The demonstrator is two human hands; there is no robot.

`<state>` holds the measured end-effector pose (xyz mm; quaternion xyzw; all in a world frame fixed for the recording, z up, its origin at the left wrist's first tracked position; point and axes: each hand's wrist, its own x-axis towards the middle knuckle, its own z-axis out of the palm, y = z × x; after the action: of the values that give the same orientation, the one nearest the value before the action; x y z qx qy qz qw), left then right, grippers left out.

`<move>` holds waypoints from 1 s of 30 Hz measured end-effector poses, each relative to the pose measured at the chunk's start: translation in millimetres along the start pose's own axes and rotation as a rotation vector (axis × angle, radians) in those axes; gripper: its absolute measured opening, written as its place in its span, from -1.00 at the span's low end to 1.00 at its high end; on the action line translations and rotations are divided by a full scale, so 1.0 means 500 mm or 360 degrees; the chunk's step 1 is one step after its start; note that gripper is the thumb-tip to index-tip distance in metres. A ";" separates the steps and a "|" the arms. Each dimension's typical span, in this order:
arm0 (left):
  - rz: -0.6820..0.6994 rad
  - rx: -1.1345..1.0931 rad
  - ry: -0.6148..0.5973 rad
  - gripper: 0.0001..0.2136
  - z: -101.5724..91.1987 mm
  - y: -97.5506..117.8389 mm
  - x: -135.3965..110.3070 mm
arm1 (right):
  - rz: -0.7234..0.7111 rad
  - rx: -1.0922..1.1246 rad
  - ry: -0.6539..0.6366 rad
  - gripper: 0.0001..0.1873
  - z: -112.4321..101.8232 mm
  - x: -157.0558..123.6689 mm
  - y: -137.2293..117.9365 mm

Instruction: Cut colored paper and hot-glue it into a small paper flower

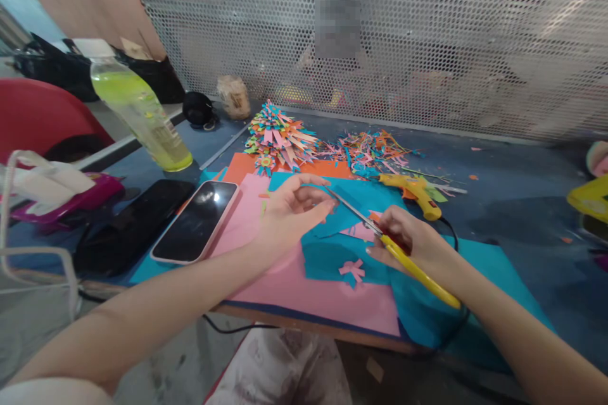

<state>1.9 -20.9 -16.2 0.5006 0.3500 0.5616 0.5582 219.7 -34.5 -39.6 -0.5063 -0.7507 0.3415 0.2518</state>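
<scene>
My left hand (291,210) pinches the edge of a teal paper piece (339,209), holding it up over a pink sheet (304,288). My right hand (408,237) grips yellow-handled scissors (380,231); their blades reach toward the teal piece near my left fingers. A small pink cut-out star (352,269) lies on a teal sheet (332,259) below my hands.
A phone in a pink case (197,221) and a dark phone (137,221) lie left. A bottle of green drink (137,111), a paper-strip ornament (278,136), paper scraps (370,149) and a yellow glue gun (415,193) stand behind. A person sits beyond the perforated screen (427,25).
</scene>
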 end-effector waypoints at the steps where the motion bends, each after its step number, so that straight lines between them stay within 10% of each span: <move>1: -0.0001 0.0007 0.0003 -0.77 -0.001 0.001 0.000 | 0.0002 0.0000 -0.0004 -0.68 0.000 0.000 0.000; 21: -0.0049 -0.0008 0.0037 -0.77 -0.003 0.005 0.003 | 0.0035 -0.0116 -0.0012 -0.70 -0.015 0.000 -0.034; 30: -0.0092 0.0045 0.0065 -0.76 -0.012 -0.011 0.022 | 0.0166 -0.0696 0.0501 -0.62 -0.014 0.024 0.000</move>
<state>-0.9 -8.3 -21.1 0.4865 0.3835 0.5503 0.5599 220.3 -21.8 -34.6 -0.6334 -0.7313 0.1009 0.2321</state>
